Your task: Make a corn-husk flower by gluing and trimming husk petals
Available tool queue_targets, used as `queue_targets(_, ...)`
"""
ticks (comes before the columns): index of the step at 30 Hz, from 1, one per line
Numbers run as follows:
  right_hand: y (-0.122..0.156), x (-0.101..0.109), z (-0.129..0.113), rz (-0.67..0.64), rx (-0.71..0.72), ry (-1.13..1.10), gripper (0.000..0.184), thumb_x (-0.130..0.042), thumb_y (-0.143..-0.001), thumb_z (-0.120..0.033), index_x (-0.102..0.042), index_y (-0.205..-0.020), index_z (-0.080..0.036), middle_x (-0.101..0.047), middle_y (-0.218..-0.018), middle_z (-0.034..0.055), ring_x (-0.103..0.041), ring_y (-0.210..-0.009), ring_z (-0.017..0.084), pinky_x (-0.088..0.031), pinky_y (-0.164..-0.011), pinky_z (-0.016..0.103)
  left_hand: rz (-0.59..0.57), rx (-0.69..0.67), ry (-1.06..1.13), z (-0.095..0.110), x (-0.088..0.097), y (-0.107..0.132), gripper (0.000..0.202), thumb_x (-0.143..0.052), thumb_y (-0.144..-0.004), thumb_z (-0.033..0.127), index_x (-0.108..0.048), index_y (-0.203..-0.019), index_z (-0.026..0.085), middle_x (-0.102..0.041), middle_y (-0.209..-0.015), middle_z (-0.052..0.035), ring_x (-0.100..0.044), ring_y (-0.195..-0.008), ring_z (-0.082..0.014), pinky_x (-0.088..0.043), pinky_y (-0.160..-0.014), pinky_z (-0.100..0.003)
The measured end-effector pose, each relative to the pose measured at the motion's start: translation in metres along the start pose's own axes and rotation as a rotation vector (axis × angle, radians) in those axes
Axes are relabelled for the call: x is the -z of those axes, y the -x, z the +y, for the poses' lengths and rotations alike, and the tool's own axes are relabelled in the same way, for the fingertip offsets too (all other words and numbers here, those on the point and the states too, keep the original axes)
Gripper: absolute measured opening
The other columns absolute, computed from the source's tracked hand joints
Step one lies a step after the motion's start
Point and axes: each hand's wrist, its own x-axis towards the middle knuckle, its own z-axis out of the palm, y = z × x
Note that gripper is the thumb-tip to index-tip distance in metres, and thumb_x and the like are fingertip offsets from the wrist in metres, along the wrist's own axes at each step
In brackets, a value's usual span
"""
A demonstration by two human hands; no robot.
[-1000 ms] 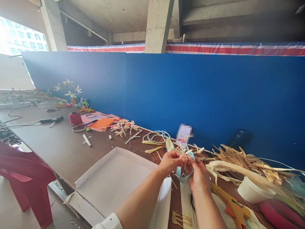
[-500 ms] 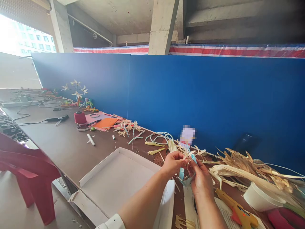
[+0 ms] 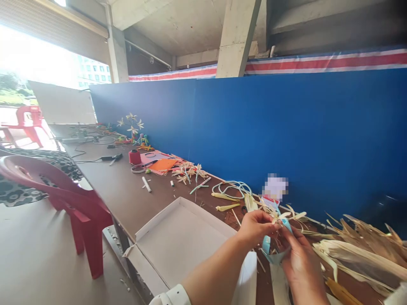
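Observation:
My left hand [image 3: 256, 226] pinches a small flower made of pale dried husk strips [image 3: 282, 217], held just above the table. My right hand [image 3: 299, 258] is closed on the light blue ribbon [image 3: 270, 250], which loops under the flower and between the two hands. Both hands meet at the flower's base, at the lower right of the view. Loose dried corn husks [image 3: 359, 250] lie on the table right beside my right hand.
A white shallow cardboard box lid [image 3: 178, 241] lies left of my hands at the brown table's [image 3: 127, 199] near edge. Husk flowers, orange paper [image 3: 160, 165], a red spool [image 3: 135, 157], cables and a coiled cord [image 3: 232, 186] line the blue partition [image 3: 286, 135]. A red plastic chair [image 3: 73, 203] stands at the left.
The view has swung left, so the red chair shows more and the glue gun and white cup have left the frame. My hands keep the same hold on the flower and ribbon.

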Motion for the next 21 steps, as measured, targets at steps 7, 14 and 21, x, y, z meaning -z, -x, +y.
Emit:
queue_targets(7, -0.003, 0.003, 0.003, -0.026, 0.009, 0.013, 0.045, -0.087, -0.043, -0.024, -0.072, -0.085, -0.017, -0.072, -0.080, 0.0035, -0.065, -0.068, 0.013, -0.052, -0.060, 0.018, -0.022, -0.008, 0.002, -0.004, 0.002, -0.003, 0.058, -0.085, -0.031, 0.052, -0.056, -0.063, 0.013, -0.057, -0.055, 0.0022, -0.052, -0.048, -0.0080, -0.044, -0.056, -0.025)
queue_targets(14, -0.001, 0.000, 0.004, -0.035, 0.031, 0.028, 0.045, -0.087, -0.044, -0.027, -0.071, -0.085, -0.019, -0.072, -0.081, 0.0038, -0.065, -0.070, 0.015, -0.052, -0.059, 0.022, -0.013, -0.015, -0.002, -0.009, 0.003, -0.006, 0.058, -0.085, -0.032, 0.053, -0.057, -0.063, 0.013, -0.057, -0.055, 0.0021, -0.052, -0.048, -0.0084, -0.044, -0.054, -0.025)
queue_targets(21, -0.006, 0.001, 0.007, -0.028, -0.005, -0.013, 0.041, -0.086, -0.044, -0.023, -0.071, -0.081, -0.018, -0.070, -0.074, 0.0008, -0.061, -0.061, 0.011, -0.046, -0.049, 0.018, -0.014, -0.045, 0.017, -0.016, 0.006, -0.011, 0.055, -0.086, -0.035, 0.050, -0.056, -0.064, 0.014, -0.058, -0.056, 0.0020, -0.053, -0.049, -0.0092, -0.044, -0.054, -0.025)
